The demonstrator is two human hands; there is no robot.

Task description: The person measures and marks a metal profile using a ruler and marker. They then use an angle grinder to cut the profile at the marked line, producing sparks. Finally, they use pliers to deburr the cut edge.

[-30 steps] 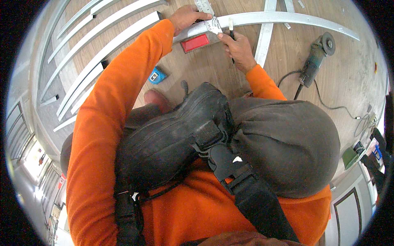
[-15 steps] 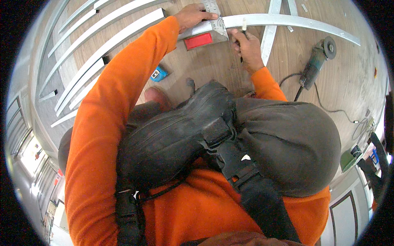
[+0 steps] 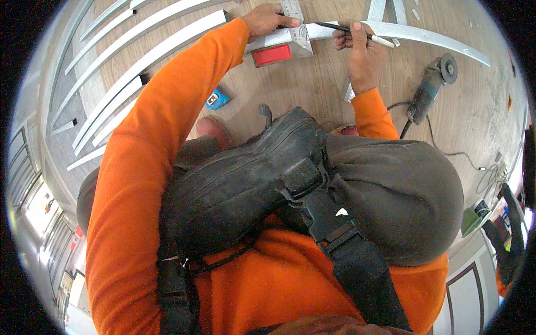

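Note:
My right hand (image 3: 364,53) grips a black marker pen (image 3: 382,41) with a white end; its dark tip points left, over the silver metal tube (image 3: 435,40). To the left, my left hand (image 3: 264,21) is closed at the tube and a steel square (image 3: 301,40), its thumb reaching the square's marked blade. The square lies across the tube. A red rectangular piece (image 3: 272,55) sits along the tube's near side, beside the square; whether they are joined I cannot tell. Some of my left fingers are hidden behind the hand.
An angle grinder (image 3: 429,92) lies on the wooden floor at right, its cord trailing. A blue tape measure (image 3: 218,99) lies near my foot. Several metal tubes (image 3: 162,47) lie at left. Another metal bar (image 3: 397,12) passes by the tube at the far side.
My right hand has moved right and slightly away from the square. The marker pen has swung from nearly upright to lying sideways, tip to the left. My left hand stays at the square.

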